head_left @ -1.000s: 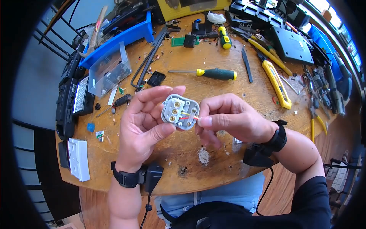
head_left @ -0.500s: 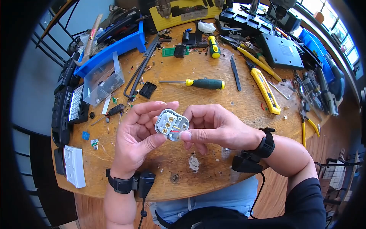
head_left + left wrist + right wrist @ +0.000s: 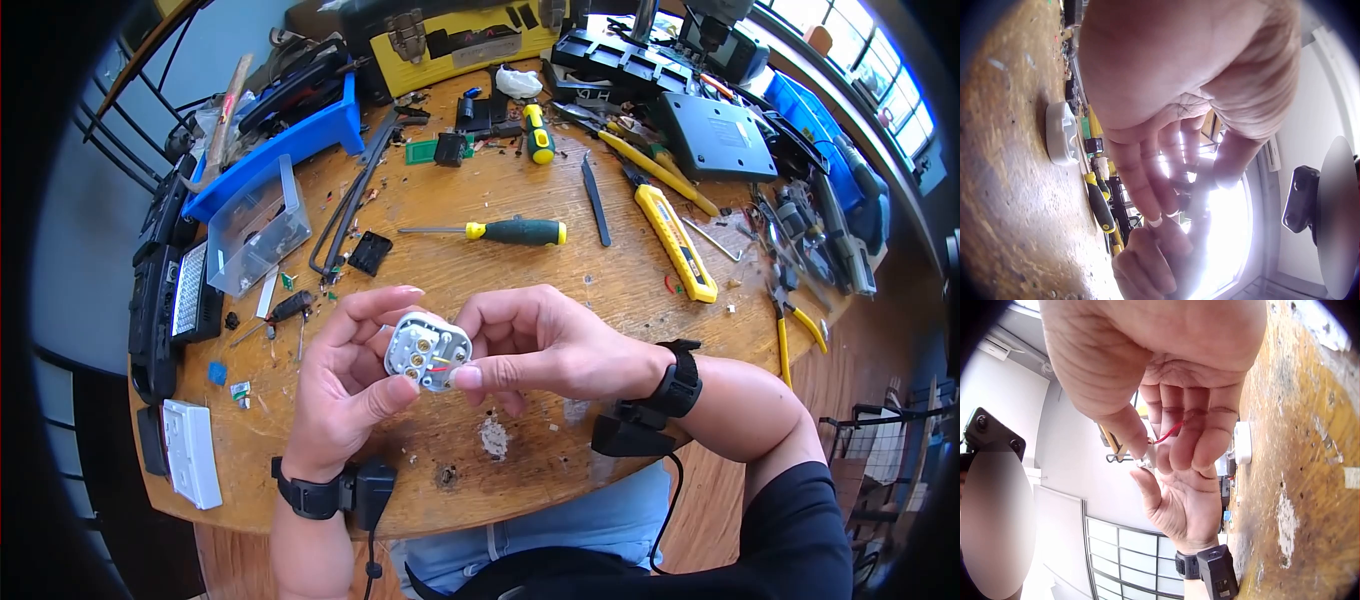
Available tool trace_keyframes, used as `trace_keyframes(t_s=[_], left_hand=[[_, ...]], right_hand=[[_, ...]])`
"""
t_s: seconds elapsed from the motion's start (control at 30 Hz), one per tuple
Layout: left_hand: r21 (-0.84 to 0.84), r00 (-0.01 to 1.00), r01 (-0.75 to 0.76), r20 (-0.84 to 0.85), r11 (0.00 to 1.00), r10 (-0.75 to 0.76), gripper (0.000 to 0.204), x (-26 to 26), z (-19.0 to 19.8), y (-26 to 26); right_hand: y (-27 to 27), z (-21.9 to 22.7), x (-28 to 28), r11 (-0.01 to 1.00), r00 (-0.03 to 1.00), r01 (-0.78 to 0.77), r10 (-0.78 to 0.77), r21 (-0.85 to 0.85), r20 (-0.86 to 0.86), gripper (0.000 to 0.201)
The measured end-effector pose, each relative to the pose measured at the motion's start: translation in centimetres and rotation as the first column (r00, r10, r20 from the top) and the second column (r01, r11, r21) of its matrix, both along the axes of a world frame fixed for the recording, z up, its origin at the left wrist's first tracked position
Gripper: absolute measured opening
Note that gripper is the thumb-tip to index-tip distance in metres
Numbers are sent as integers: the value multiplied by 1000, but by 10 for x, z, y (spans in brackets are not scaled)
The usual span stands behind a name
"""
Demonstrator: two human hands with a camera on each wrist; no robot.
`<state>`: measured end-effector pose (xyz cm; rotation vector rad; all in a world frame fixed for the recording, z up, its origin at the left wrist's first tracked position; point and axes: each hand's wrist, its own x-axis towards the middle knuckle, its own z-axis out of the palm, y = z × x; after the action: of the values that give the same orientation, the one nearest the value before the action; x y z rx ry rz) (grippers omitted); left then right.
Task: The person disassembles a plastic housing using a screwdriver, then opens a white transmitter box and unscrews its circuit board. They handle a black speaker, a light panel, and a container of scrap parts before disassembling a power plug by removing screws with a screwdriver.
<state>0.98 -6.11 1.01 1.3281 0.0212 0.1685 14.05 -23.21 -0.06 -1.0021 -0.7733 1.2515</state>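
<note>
My left hand (image 3: 340, 395) holds an opened grey electrical plug (image 3: 408, 345) by its edges, thumb at the near side and fingers behind it. Brass screw terminals stand in a row inside it. Short red and yellow wires (image 3: 438, 369) lie across its inner part. With its thumb at the plug's right edge, my right hand (image 3: 550, 345) pinches the wires where they leave the housing. In the right wrist view the red wire (image 3: 1170, 432) runs from the plug to behind the curled fingers. The plug itself is mostly hidden there.
A green and yellow screwdriver (image 3: 515, 232) lies beyond the hands. Further right are black tweezers (image 3: 596, 203), a yellow utility knife (image 3: 678, 245) and yellow-handled pliers (image 3: 785, 330). At left stand a clear plastic bin (image 3: 262, 235) and a white casing (image 3: 191, 455). A yellow toolbox (image 3: 460, 50) sits behind.
The head view has shifted, so table and hands appear lower and further left. My right thumb has come closer onto the plug's edge, covering more of the wires. The left hand keeps its hold.
</note>
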Motion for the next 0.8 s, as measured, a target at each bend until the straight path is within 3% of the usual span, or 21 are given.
trace_keyframes(t_s=[0.8], left_hand=[[17,1000,-11,-7,1000,11,60,1,1,-2]], right_hand=[[-2,4,4,998,999,-28,29,-51,19,22]])
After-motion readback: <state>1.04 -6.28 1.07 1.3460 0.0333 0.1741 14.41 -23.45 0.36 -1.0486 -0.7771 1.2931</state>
